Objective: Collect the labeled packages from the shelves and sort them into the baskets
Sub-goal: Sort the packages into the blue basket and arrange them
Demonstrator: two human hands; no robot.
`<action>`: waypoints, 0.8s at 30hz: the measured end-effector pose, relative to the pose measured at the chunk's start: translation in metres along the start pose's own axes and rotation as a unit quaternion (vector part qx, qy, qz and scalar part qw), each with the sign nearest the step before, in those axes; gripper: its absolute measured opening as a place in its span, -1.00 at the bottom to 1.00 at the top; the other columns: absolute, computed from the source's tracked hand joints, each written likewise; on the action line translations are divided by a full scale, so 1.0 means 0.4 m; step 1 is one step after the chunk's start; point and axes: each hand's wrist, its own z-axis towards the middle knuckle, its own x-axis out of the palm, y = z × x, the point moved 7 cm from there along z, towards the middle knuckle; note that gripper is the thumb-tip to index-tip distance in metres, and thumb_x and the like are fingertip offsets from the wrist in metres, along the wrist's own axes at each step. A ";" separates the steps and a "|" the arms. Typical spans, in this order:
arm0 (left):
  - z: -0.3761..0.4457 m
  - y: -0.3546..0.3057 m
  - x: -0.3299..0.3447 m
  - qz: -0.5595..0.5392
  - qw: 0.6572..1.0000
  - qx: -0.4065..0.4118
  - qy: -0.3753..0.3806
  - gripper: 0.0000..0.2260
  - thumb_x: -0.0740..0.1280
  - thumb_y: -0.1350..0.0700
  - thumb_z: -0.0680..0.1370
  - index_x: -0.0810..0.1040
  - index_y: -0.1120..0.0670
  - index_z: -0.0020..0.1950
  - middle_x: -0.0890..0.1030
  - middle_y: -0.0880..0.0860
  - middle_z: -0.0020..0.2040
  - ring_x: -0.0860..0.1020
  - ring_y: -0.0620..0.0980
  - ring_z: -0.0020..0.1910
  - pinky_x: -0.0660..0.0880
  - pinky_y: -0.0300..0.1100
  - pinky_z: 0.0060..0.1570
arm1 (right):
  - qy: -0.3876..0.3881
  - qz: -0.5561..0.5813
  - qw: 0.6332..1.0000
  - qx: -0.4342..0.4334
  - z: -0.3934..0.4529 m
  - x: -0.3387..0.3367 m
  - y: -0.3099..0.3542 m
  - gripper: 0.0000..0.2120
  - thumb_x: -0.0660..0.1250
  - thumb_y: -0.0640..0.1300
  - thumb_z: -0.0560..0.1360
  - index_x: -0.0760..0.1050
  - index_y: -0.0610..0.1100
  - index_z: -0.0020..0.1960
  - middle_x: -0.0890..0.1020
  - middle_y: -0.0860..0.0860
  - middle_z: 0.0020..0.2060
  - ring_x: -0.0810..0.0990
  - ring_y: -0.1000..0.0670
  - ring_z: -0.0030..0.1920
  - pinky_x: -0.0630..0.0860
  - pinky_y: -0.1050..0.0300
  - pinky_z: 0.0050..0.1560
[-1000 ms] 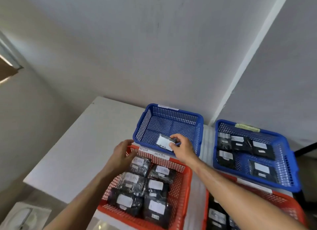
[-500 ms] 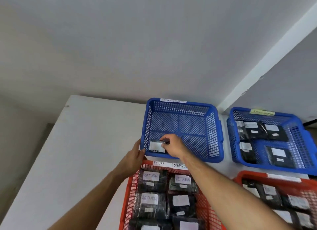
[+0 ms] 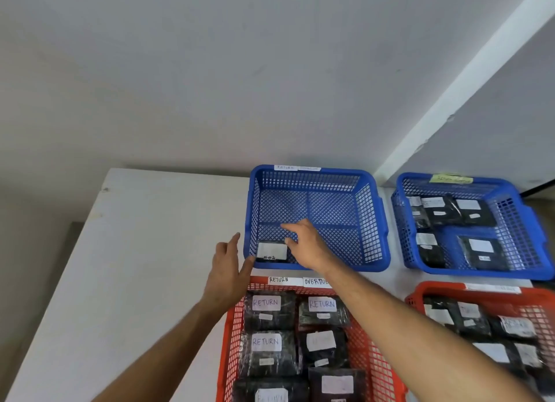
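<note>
A black package with a white label (image 3: 271, 251) lies in the near left corner of the blue basket (image 3: 372, 221). My right hand (image 3: 306, 245) hovers inside that basket just right of the package, fingers relaxed and holding nothing. My left hand (image 3: 229, 269) is flat and open against the basket's outer near-left corner. Below stands a red basket (image 3: 229, 335) tagged RETURN and OVERDUE, holding several black packages (image 3: 268, 310) labeled RETURN.
A second blue basket (image 3: 534, 230) with several black packages stands at the right, with another red basket (image 3: 420, 293) of packages in front of it. All sit on a white tabletop (image 3: 135, 266) against a grey wall; the table's left edge drops away.
My right hand has let go of the labeled package, which now lies in the blue basket's corner, and its fingers have lifted. My left hand moved up beside the blue basket.
</note>
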 end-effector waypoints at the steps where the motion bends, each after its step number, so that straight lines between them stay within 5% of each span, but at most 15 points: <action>1: -0.005 -0.021 -0.013 0.029 0.999 0.017 -0.031 -0.40 0.27 -0.17 0.65 0.14 -0.07 0.63 0.30 0.05 0.49 0.43 0.05 0.41 0.62 0.07 0.17 | -0.009 0.002 1.000 -0.018 -0.018 -0.023 0.004 -0.60 0.30 -0.13 0.64 0.43 -0.01 0.46 0.42 0.00 0.25 0.53 0.05 0.02 0.47 0.17 0.06; 6: -0.049 -0.192 -0.010 0.107 0.978 0.160 -0.075 -0.48 0.33 -0.10 0.63 0.29 -0.03 0.55 0.33 0.03 0.47 0.37 0.05 0.42 0.43 0.06 0.38 | -0.054 -0.004 0.996 -0.066 -0.140 -0.177 -0.038 -0.69 0.31 -0.07 0.63 0.49 0.01 0.37 0.42 0.11 0.09 0.54 0.13 -0.07 0.53 0.13 0.06; 11: -0.115 -0.417 0.105 0.149 0.946 0.284 -0.048 -0.51 0.32 -0.13 0.63 0.35 -0.02 0.52 0.35 -0.01 0.45 0.41 0.06 0.38 0.46 0.07 0.33 | -0.117 0.000 0.990 -0.073 -0.310 -0.359 -0.163 -0.74 0.33 -0.06 0.62 0.54 -0.03 0.30 0.46 0.12 0.10 0.51 0.17 -0.05 0.48 0.21 0.07; 18: -0.297 -0.750 0.436 0.158 0.898 0.409 0.034 -0.45 0.19 -0.23 0.61 0.38 0.03 0.51 0.42 0.00 0.43 0.44 0.05 0.38 0.45 0.04 0.31 | -0.227 0.033 0.973 -0.041 -0.622 -0.596 -0.470 -0.79 0.39 -0.14 0.56 0.59 -0.06 0.20 0.48 0.12 -0.01 0.53 0.22 -0.16 0.40 0.45 -0.15; 24: -0.484 -0.979 0.771 0.165 0.876 0.441 0.103 -0.34 0.19 -0.26 0.56 0.33 0.08 0.56 0.41 0.06 0.47 0.43 0.09 0.41 0.41 0.04 0.38 | -0.306 0.044 0.951 -0.026 -0.896 -0.769 -0.767 -0.76 0.38 -0.09 0.50 0.62 -0.08 0.15 0.52 0.16 -0.03 0.46 0.36 -0.11 0.39 0.42 0.05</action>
